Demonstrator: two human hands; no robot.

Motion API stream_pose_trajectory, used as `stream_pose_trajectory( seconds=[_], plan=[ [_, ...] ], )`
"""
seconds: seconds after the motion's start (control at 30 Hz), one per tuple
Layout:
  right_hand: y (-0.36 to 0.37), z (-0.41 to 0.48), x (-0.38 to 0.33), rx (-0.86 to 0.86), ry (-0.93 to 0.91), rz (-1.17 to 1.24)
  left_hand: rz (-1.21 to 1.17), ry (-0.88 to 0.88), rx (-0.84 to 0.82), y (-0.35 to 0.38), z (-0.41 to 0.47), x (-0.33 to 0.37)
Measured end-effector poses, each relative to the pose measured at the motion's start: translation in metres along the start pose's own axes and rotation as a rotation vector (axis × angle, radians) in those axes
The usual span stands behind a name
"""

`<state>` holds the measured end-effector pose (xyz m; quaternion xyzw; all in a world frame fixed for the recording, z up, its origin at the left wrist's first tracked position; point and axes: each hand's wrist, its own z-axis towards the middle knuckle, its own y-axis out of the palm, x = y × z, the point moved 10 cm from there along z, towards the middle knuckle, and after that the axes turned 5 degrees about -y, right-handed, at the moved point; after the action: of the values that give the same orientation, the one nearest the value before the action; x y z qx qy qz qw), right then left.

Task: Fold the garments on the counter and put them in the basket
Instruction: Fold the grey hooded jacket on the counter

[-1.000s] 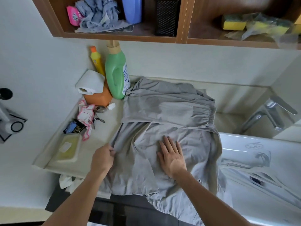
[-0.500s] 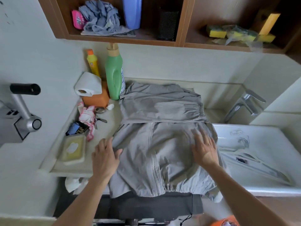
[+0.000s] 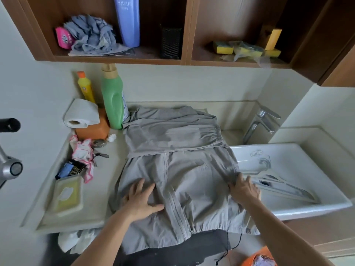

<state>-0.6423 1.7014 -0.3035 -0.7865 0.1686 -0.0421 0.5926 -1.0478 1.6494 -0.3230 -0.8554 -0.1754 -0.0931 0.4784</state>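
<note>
A grey jacket (image 3: pixel 194 181) lies spread on the counter (image 3: pixel 107 169), its hem hanging over the front edge. A folded grey part with an elastic cuff (image 3: pixel 172 131) lies across its top. My left hand (image 3: pixel 141 200) presses flat on the jacket's left half, fingers spread. At the jacket's right edge, beside the sink, my right hand (image 3: pixel 244 189) pinches bunched fabric. An orange container (image 3: pixel 255 258) shows at the bottom edge; I cannot tell whether it is the basket.
Left of the jacket stand a green bottle (image 3: pixel 113 100), a yellow bottle (image 3: pixel 85 87), a paper roll (image 3: pixel 81 114) on an orange box, a wipes pack (image 3: pixel 67 194) and small clutter. The white sink (image 3: pixel 307 169) holds a hanger (image 3: pixel 284 189); the tap (image 3: pixel 261 121) is behind. Shelves hang overhead.
My right hand slid from the jacket's middle to its right edge and took hold of the fabric. My left hand moved from the left edge onto the jacket and lies flat.
</note>
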Motion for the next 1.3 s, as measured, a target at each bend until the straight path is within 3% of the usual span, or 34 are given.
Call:
stream_pose_trajectory(
  seconds=[0.07,0.17,0.27,0.37,0.43,0.47,0.57,0.6,0.67,0.73,0.8,0.87,0.97,1.1,1.3],
  plan=[
    [-0.021,0.003,-0.050,0.102,-0.185,-0.075,-0.140,-0.018,0.149,-0.025,0.003,0.009],
    [-0.021,-0.005,-0.136,0.202,-0.640,-0.122,-0.114,-0.123,0.356,-0.044,0.008,0.003],
    [0.016,-0.023,-0.184,0.100,-0.949,-0.151,0.011,-0.219,0.182,-0.012,0.021,-0.004],
    [0.040,-0.011,-0.195,-0.088,-1.048,-0.155,0.083,-0.307,-0.042,-0.001,0.026,-0.006],
    [0.024,0.004,-0.200,-0.208,-1.095,-0.007,0.017,-0.336,-0.055,-0.016,0.033,-0.002],
    [0.010,0.014,-0.205,-0.204,-1.127,0.036,-0.056,-0.335,0.045,-0.033,0.039,0.001],
    [-0.033,0.055,-0.219,-0.045,-1.116,0.189,-0.133,-0.258,0.528,-0.094,0.047,0.014],
    [-0.045,0.070,-0.220,0.051,-1.107,0.284,-0.074,-0.234,0.556,-0.098,0.053,0.019],
    [-0.061,0.101,-0.224,0.200,-1.042,0.330,0.048,-0.229,0.419,-0.088,0.076,0.022],
    [-0.057,0.132,-0.225,0.158,-0.893,0.113,0.044,-0.229,0.316,-0.089,0.094,0.020],
    [-0.042,0.161,-0.221,-0.004,-0.792,-0.085,-0.102,-0.199,0.380,-0.115,0.108,0.016],
    [-0.041,0.184,-0.225,-0.117,-0.774,-0.136,-0.190,-0.178,0.475,-0.151,0.125,0.009],
    [-0.076,0.225,-0.241,-0.101,-0.666,-0.016,-0.281,-0.116,0.547,-0.206,0.160,-0.001],
    [-0.115,0.277,-0.266,-0.027,-0.604,0.124,-0.188,-0.077,0.544,-0.262,0.216,0.006],
    [-0.106,0.336,-0.275,0.017,-0.529,0.158,-0.132,-0.142,0.535,-0.299,0.278,0.032]
  ],
)
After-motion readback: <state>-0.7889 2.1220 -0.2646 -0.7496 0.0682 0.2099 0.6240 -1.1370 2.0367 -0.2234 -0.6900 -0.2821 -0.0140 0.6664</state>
